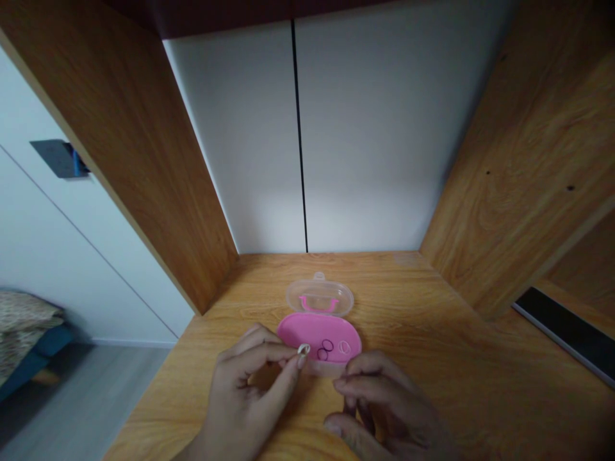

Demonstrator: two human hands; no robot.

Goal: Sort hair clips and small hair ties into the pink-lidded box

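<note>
A tiny white loop, maybe a stretchy hair band [303, 349], is up in the left hand [247, 384], pinched between thumb and finger at the very tips. It is too small to tell which way its long side points. Just past those fingertips is an oval box with a pink inside [302, 330], its long side going left to right. The white loop shows against its front left edge. Two thin dark loops [325, 349] and one pale loop [344, 347] lie inside, to the right of the pinch. The right hand [384, 400] is by the box's front right edge, nearer the pale loop. Its fingers curl, with the thumb apart, and I see nothing in them. Behind, the clear plastic lid [294, 296] lies open on the brown wooden table [259, 282].
</note>
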